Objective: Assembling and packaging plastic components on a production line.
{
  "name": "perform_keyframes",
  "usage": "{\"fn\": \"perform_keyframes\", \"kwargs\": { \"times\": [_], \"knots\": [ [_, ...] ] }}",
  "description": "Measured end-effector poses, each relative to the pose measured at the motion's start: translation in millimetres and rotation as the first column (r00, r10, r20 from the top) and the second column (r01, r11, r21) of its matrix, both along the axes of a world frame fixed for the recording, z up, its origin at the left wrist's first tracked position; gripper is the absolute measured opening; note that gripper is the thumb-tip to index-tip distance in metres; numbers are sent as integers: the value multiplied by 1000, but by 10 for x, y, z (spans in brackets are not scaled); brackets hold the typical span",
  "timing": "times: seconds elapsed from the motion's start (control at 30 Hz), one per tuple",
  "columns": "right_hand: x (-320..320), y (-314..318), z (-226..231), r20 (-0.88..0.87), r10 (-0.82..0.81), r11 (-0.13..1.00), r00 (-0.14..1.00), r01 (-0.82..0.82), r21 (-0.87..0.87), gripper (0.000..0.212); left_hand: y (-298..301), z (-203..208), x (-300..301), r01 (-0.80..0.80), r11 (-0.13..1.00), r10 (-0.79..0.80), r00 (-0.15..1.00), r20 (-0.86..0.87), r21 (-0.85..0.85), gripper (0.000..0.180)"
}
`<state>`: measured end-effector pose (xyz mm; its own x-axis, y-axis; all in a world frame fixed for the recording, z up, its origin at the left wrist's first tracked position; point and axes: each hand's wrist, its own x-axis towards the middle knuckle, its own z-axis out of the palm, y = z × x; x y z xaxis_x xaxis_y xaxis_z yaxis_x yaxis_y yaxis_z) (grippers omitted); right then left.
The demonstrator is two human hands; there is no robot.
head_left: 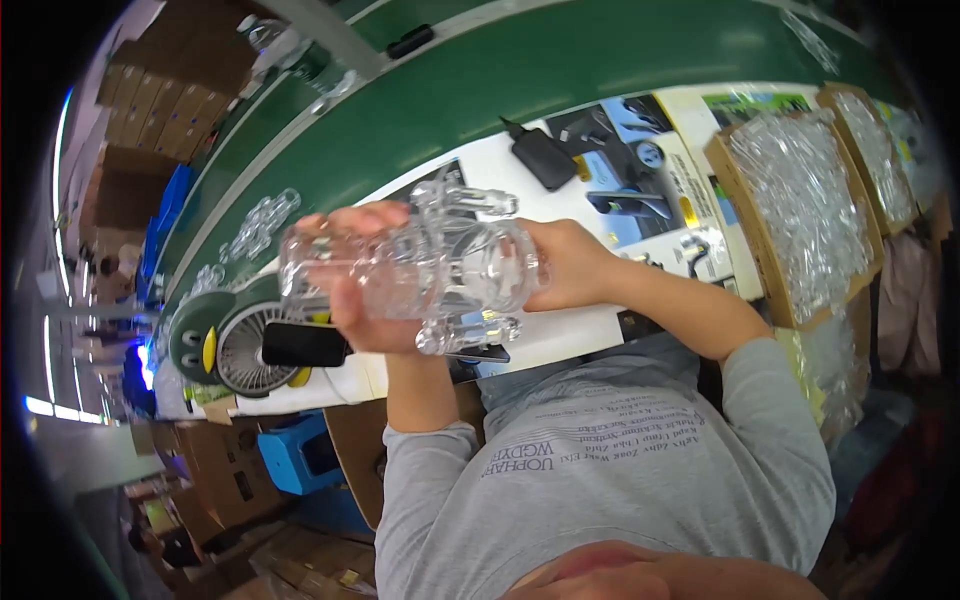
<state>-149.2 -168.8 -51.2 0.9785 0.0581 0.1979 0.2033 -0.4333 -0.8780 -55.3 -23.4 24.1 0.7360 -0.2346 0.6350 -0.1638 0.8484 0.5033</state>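
Observation:
A clear, see-through cylindrical piece with short arms sticking out from its sides lies sideways between my hands, above the table. My left hand is wrapped round its wider left end, fingers over the far side and thumb on the near side. At the right end, my right hand grips the rim; its fingers are partly hidden behind the clear wall. Below and left of my left hand, a dark phone leans against a round green fan with a yellow beak.
A cardboard box full of clear wrapped pieces stands at right, beside another such box. A black pouch-like thing lies on printed sheets. Loose clear pieces rest at left. A blue stool stands below the table.

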Motion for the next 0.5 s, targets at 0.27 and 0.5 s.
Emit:
{"fn": "perform_keyframes", "kwargs": {
  "times": [0.27,0.5],
  "knots": [
    [29,-74,-24,104,135,968,985,-153,196,59,38,135,-113,-146,980,136,988,79,139,55],
    [125,7,-58,388,-224,947,894,295,-131,67,58,461,-33,-34,949,-191,733,653,315,87]
  ]
}}
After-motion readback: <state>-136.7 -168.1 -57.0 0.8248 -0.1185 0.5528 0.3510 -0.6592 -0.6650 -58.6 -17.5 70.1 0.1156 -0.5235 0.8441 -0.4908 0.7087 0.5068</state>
